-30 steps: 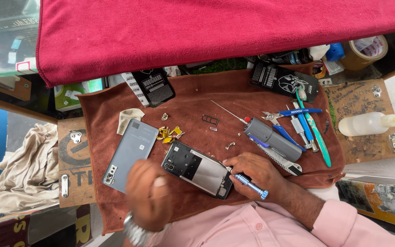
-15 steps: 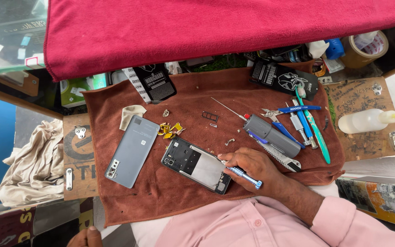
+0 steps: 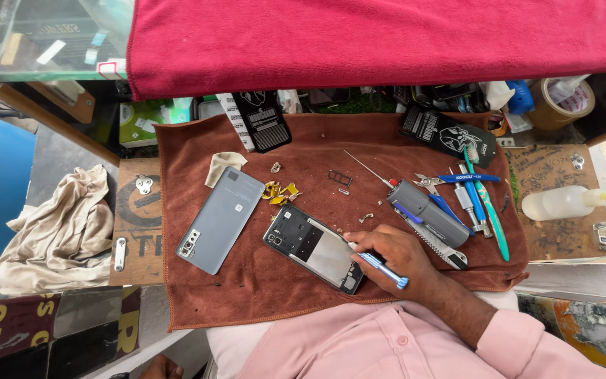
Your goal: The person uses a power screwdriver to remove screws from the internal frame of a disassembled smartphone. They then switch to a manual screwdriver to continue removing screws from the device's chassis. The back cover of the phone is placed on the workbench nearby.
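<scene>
Near the front edge of the brown cloth (image 3: 415, 144), the right hand (image 3: 394, 256) grips a blue-handled screwdriver (image 3: 381, 268), fingers closed round it, tip at the opened phone (image 3: 315, 248) — back cover off, lying flat. The grey back cover (image 3: 220, 220) rests just left of it. The left hand (image 3: 160, 367) shows only partly at the lower frame edge — apparently empty, though its fingers cannot be made out.

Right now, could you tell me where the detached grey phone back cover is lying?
In the head view, the grey phone back cover lies on the left part of the brown cloth mat, left of the opened phone.
</scene>
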